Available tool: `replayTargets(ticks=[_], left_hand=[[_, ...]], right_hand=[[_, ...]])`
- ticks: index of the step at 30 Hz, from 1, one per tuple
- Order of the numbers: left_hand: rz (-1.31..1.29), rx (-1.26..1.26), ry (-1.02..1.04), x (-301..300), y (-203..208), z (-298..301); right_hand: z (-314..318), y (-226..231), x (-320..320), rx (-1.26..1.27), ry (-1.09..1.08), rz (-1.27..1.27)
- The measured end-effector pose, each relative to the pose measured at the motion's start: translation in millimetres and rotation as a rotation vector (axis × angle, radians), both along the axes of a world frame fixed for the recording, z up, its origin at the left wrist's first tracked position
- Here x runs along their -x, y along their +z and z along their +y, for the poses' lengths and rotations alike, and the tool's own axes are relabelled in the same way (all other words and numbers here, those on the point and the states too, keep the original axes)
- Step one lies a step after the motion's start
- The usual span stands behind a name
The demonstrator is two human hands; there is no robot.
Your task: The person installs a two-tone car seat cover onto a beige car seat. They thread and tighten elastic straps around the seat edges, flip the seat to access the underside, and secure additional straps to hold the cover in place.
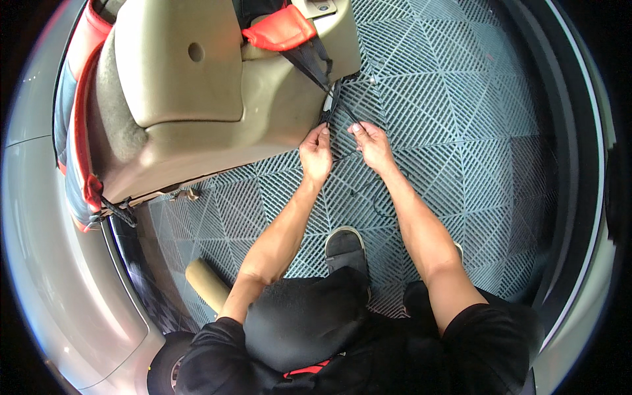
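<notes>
A beige car seat [197, 99] with red and black upholstery lies tipped over on grey grid floor tiles [461, 118]. A black seat belt strap [309, 62] runs from its red pad down to a thin black strap end [336, 105]. My left hand [316, 155] pinches the lower end of that strap at the seat's edge. My right hand [373, 145] pinches a thin black cord or strap piece just to the right, a few centimetres away. Both forearms reach up from the lower edge.
A silver car body panel [59, 263] curves along the left. A beige tube-like part [207, 283] lies by my left elbow. My black shoe [345, 247] rests on the tiles. A thin black wire [378, 197] trails on the floor under my right arm.
</notes>
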State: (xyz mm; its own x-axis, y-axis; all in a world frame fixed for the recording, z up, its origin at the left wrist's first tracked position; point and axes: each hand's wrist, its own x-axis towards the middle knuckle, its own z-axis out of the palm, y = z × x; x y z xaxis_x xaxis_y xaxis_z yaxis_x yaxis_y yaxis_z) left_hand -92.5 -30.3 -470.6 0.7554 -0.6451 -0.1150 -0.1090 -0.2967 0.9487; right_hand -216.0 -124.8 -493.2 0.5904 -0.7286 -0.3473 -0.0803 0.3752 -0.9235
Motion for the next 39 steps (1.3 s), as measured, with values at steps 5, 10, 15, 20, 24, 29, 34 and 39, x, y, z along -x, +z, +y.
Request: replayTargets(ticks=[5, 10, 15, 20, 24, 29, 34, 39], left_hand=[[-0.257, 0.002, -0.079, 6.8, 4.8, -1.7], [-0.389, -0.151, -0.074, 8.0, 14.6, -6.3], [-0.425, -0.188, -0.047, 5.6, 28.7, -15.4], [-0.455, -0.116, -0.012, 7.3, 28.0, -17.0], [-0.469, -0.119, -0.035, 4.7, 29.9, -17.8], [-0.436, -0.153, -0.022, 4.5, 29.2, -17.6], [-0.425, -0.122, 0.005, 7.0, 29.8, -18.9], [-0.335, -0.209, 0.023, 8.1, 33.5, -18.5]], right_hand=[[0.5, -4.2, -27.3, 0.17, 0.185, 0.187], [-3.9, -9.9, -43.9, 0.391, 0.284, 0.327], [1.2, -4.6, -40.9, 0.585, 0.49, 0.438], [8.0, -10.6, -40.9, 0.397, 0.249, 0.215], [-4.2, -6.7, -45.0, 0.265, 0.312, 0.25], [-9.0, 2.6, -27.3, -0.519, 0.136, -0.317], [-7.5, -2.6, -27.3, -0.326, 0.182, -0.212], [-19.9, -7.4, -45.3, -0.231, 0.223, -0.038]])
